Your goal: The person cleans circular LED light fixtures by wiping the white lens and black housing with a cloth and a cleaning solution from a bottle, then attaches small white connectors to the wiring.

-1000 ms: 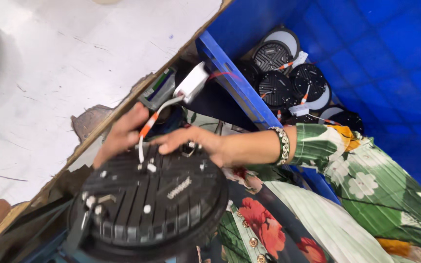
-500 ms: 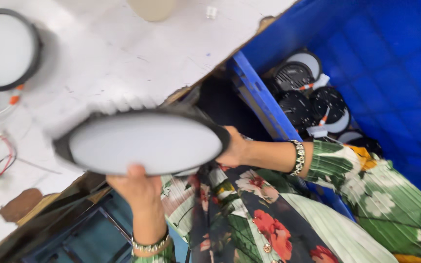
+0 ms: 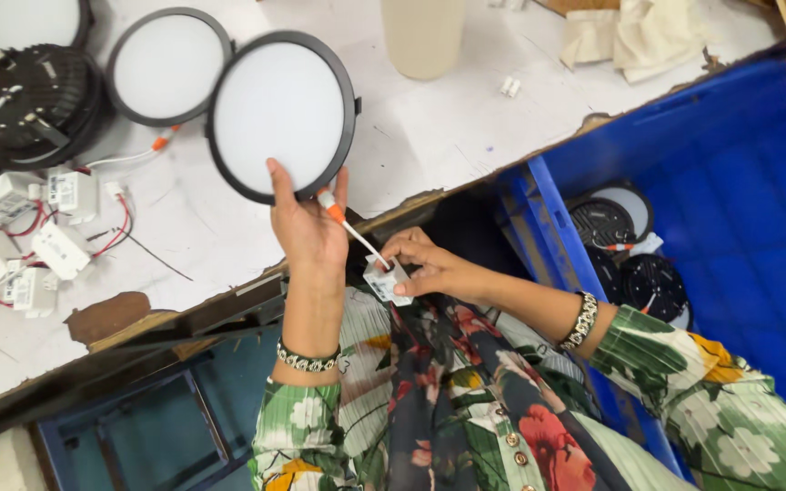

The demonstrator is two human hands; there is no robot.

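Note:
My left hand [image 3: 307,227] grips the near rim of a round black-rimmed lamp panel [image 3: 279,111], its white face up over the white table [image 3: 466,127]. A white cable with an orange connector [image 3: 331,207] runs from the lamp across my fingers. My right hand [image 3: 429,268] holds the small white driver box [image 3: 386,280] at the cable's end, just below the table's edge and above my lap.
Two more white-faced lamps [image 3: 167,64] and an upturned black finned lamp [image 3: 40,102] lie at the table's left, with several white driver boxes [image 3: 61,250] and red wires. A blue crate [image 3: 720,200] on my right holds more lamps [image 3: 629,245]. A beige cylinder [image 3: 423,35] stands at the back.
The lamp, earlier held back side up near my lap, was turned over and carried up onto the table. My right hand has let go of the lamp and now holds the driver box.

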